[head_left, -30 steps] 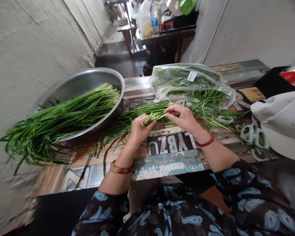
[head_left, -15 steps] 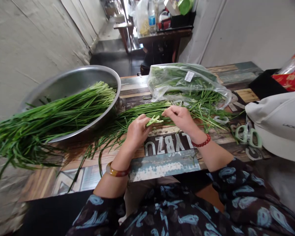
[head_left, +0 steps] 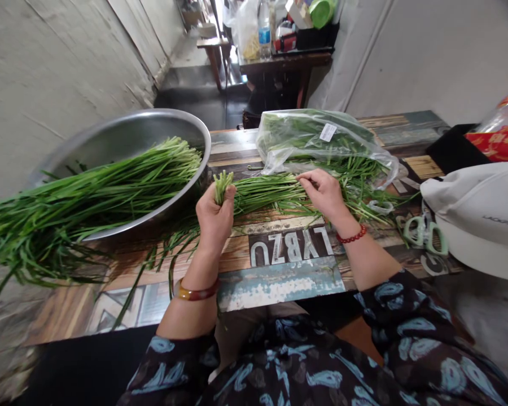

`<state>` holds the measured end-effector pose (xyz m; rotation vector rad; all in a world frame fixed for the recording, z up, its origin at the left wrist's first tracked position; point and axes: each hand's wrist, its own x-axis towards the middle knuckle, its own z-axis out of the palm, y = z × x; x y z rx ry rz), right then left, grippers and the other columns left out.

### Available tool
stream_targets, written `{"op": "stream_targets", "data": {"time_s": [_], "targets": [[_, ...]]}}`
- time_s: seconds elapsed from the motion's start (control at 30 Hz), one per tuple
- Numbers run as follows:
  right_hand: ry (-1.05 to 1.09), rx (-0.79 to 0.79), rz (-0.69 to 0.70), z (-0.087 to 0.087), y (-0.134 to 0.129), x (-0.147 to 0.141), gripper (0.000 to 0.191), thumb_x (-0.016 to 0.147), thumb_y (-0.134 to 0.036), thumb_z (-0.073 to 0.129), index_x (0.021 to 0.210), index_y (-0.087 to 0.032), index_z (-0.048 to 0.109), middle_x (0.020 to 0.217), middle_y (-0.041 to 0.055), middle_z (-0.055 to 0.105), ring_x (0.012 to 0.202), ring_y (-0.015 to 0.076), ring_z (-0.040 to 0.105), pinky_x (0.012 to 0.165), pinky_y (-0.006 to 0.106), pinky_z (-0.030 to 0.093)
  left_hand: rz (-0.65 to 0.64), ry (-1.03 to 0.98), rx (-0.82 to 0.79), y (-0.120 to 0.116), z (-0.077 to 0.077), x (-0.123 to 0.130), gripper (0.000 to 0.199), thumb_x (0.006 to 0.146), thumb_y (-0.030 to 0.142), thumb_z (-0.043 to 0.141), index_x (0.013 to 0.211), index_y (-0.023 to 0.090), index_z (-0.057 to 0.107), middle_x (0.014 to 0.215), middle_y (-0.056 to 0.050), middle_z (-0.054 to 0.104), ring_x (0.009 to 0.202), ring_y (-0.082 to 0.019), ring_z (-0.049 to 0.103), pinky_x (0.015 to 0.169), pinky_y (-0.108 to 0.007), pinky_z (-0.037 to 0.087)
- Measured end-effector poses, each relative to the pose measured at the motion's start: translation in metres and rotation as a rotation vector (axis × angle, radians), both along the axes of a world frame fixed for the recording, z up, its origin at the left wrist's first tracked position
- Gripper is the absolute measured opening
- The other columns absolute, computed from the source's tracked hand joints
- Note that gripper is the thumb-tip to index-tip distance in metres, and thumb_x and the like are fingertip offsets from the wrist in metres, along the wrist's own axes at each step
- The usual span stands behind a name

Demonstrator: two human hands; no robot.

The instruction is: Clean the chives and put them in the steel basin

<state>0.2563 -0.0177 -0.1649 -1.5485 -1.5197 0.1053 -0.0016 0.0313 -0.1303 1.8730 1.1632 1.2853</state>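
Note:
My left hand (head_left: 215, 217) is closed round a small bunch of garlic chives (head_left: 223, 183), its pale stem ends pointing up. On the table, more loose garlic chives (head_left: 266, 192) lie in a pile between my hands. At the pale ends of that pile, the thumb and fingertips of my right hand (head_left: 324, 192) are pinched together on the chives. A large metal basin (head_left: 148, 117) stands at the left, with a thick heap of garlic chives (head_left: 131, 186) hanging over its rim. Behind my right hand lies a clear plastic bag (head_left: 275, 160) with chives inside.
Green-handled scissors (head_left: 425, 234) lie at the right beside a white cap (head_left: 478, 217). A clear ring-shaped piece (head_left: 380, 207) lies among scraps of leaves. Past the patterned table (head_left: 279, 282) stands a small table (head_left: 288, 62) with a water bottle (head_left: 264, 31) on it.
My left hand has moved left and turned upright with its bunch of chives. My right hand has shifted slightly right and away from me, to the ends of the pile.

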Motion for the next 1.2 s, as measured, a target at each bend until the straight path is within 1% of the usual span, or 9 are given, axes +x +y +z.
{"op": "stream_targets", "data": {"time_s": [0.1,0.23,0.43,0.57,0.7,0.87,1.0,1.1,1.2], "targets": [[-0.159,-0.030,0.052,-0.008,0.003,-0.001,0.025,0.096,-0.031,0.053,0.097,-0.022,0.076,0.097,0.0083,0.074,0.093,0.0228,0.064,0.089,0.039,0.046,0.156,0.187,0.210,0.000,0.003,-0.005,0.017,0.089,0.032,0.061,0.079,0.019,0.062,0.070,0.000,0.058,0.066,-0.013,0.053,0.066,-0.025,0.040],[-0.329,-0.085,0.028,-0.012,0.005,-0.004,0.026,0.097,-0.033,0.053,0.102,-0.023,0.076,0.102,0.0093,0.072,0.095,0.0244,0.059,0.088,0.040,0.041,0.142,0.367,0.334,-0.001,0.000,-0.006,0.013,0.089,0.022,0.053,0.091,0.019,0.066,0.093,-0.007,0.070,0.086,-0.019,0.063,0.077,-0.027,0.043],[-0.358,-0.128,0.008,-0.010,0.004,-0.008,0.020,0.094,-0.031,0.058,0.088,-0.021,0.073,0.096,0.0099,0.070,0.094,0.0263,0.057,0.086,0.040,0.040,0.022,0.367,0.200,0.001,-0.010,0.001,0.019,0.091,0.025,0.053,0.073,0.019,0.057,0.073,-0.003,0.061,0.069,-0.015,0.054,0.065,-0.025,0.037],[-0.282,-0.051,0.039,-0.005,0.001,-0.009,0.023,0.097,-0.034,0.051,0.090,-0.021,0.068,0.096,0.0088,0.069,0.094,0.0246,0.058,0.088,0.039,0.041,0.003,0.257,0.147,0.002,-0.012,0.004,0.028,0.092,0.031,0.053,0.068,0.018,0.055,0.068,-0.001,0.056,0.065,-0.013,0.049,0.063,-0.025,0.036],[-0.179,0.047,0.097,0.003,-0.002,-0.015,0.031,0.101,-0.037,0.041,0.082,-0.023,0.061,0.085,0.0074,0.066,0.086,0.0230,0.058,0.084,0.038,0.043,-0.016,0.107,0.053,0.000,-0.009,0.006,0.029,0.092,0.038,0.056,0.074,0.017,0.065,0.071,-0.001,0.061,0.069,-0.014,0.054,0.067,-0.026,0.041],[-0.188,0.043,0.183,0.013,-0.010,-0.025,0.036,0.103,-0.039,0.037,0.078,-0.024,0.057,0.081,0.0074,0.064,0.084,0.0227,0.058,0.082,0.038,0.043,-0.114,-0.030,-0.074,-0.002,-0.007,0.006,0.028,0.091,0.040,0.058,0.089,0.017,0.073,0.082,-0.003,0.070,0.081,-0.018,0.063,0.074,-0.028,0.047],[-0.223,0.017,0.209,0.017,-0.016,-0.032,0.035,0.103,-0.041,0.038,0.080,-0.024,0.059,0.088,0.0077,0.067,0.090,0.0235,0.058,0.086,0.040,0.041,-0.233,0.014,-0.120,-0.006,-0.007,0.009,0.026,0.089,0.039,0.062,0.089,0.017,0.076,0.091,-0.006,0.072,0.086,-0.020,0.065,0.078,-0.029,0.049],[-0.225,0.005,0.242,0.018,-0.017,-0.037,0.036,0.102,-0.041,0.038,0.080,-0.024,0.059,0.089,0.0083,0.068,0.091,0.0237,0.058,0.087,0.041,0.041,-0.357,0.121,-0.143,-0.010,-0.006,0.012,0.020,0.083,0.036,0.069,0.084,0.017,0.076,0.082,-0.005,0.070,0.080,-0.019,0.063,0.074,-0.029,0.047],[-0.159,0.014,0.282,0.017,-0.016,-0.043,0.040,0.103,-0.043,0.036,0.077,-0.023,0.059,0.082,0.0081,0.066,0.085,0.0225,0.058,0.084,0.039,0.043,-0.429,0.162,-0.164,-0.012,-0.005,0.015,0.020,0.082,0.034,0.069,0.074,0.016,0.071,0.072,-0.002,0.063,0.071,-0.015,0.058,0.068,-0.027,0.044]]}}
